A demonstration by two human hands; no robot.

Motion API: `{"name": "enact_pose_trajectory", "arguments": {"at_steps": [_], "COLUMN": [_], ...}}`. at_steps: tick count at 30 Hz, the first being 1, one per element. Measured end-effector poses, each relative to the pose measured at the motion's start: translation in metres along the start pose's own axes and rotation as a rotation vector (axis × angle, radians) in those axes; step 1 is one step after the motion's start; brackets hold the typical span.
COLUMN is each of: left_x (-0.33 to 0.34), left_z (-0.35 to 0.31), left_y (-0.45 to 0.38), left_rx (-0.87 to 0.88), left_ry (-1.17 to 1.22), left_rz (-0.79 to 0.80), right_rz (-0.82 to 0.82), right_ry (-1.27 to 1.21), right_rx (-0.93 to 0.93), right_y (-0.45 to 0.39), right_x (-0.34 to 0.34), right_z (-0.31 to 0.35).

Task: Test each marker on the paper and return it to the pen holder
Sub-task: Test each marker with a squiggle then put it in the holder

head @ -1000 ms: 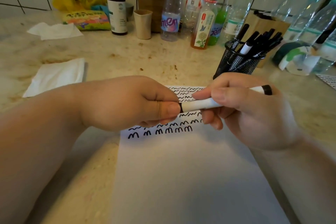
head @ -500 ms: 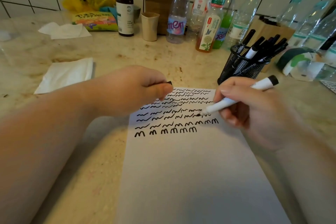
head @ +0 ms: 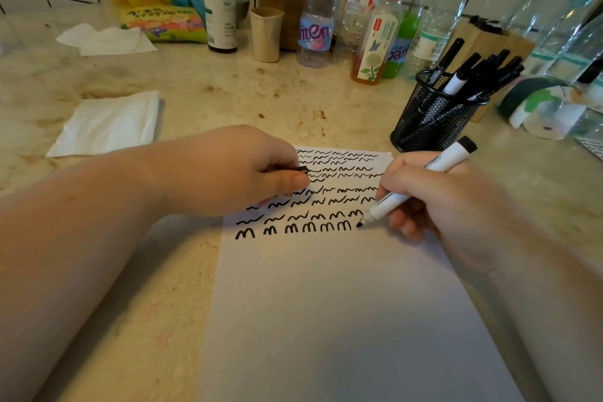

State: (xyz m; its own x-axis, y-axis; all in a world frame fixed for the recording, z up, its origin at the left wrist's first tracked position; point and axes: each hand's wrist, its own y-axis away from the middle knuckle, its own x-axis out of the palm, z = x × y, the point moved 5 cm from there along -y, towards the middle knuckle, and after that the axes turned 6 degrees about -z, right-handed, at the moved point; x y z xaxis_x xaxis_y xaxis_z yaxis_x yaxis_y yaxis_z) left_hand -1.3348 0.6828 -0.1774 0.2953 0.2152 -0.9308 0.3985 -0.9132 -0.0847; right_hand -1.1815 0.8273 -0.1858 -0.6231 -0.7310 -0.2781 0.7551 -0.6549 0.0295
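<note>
My right hand (head: 434, 199) grips a white marker (head: 396, 197) with a black end, uncapped, its black tip down on the white paper (head: 342, 303) at the right end of the lowest row of black squiggles. My left hand (head: 235, 173) rests on the paper's upper left part and pinches the marker's black cap (head: 301, 169) between thumb and fingers. A black mesh pen holder (head: 430, 114) with several black-capped markers stands just beyond my right hand.
Two white tissues (head: 107, 122) lie on the marble counter at the left. Along the tiled wall stand a dark pump bottle (head: 220, 10), a beige cup (head: 266, 34), several plastic bottles (head: 315, 16) and a yellow bag. A wooden block stands behind the holder.
My hands pulled the cap off the marker and parted. My right hand swung the marker's tip down to the lowest row of squiggles; my left hand keeps the cap.
</note>
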Motion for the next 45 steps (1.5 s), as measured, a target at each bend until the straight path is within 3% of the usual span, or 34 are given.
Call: {"name": "enact_pose_trajectory", "arguments": {"at_steps": [28, 34, 42, 45], "left_x": [0.0, 0.0, 0.0, 0.0], "left_z": [-0.002, 0.0, -0.001, -0.001], "left_y": [0.003, 0.002, 0.0, 0.0], "left_rx": [0.048, 0.035, 0.03, 0.031], "left_ry": [0.013, 0.012, 0.046, 0.043], "left_rz": [0.01, -0.017, -0.022, -0.031], "right_rz": [-0.109, -0.125, 0.145, 0.164], "right_ry": [0.153, -0.059, -0.418, -0.457], "right_rx": [-0.002, -0.078, -0.095, -0.086], "right_y": [-0.005, -0.007, -0.004, -0.005], "right_x": [-0.012, -0.013, -0.001, 0.0], "right_z": [0.0, 0.004, 0.012, 0.011]}}
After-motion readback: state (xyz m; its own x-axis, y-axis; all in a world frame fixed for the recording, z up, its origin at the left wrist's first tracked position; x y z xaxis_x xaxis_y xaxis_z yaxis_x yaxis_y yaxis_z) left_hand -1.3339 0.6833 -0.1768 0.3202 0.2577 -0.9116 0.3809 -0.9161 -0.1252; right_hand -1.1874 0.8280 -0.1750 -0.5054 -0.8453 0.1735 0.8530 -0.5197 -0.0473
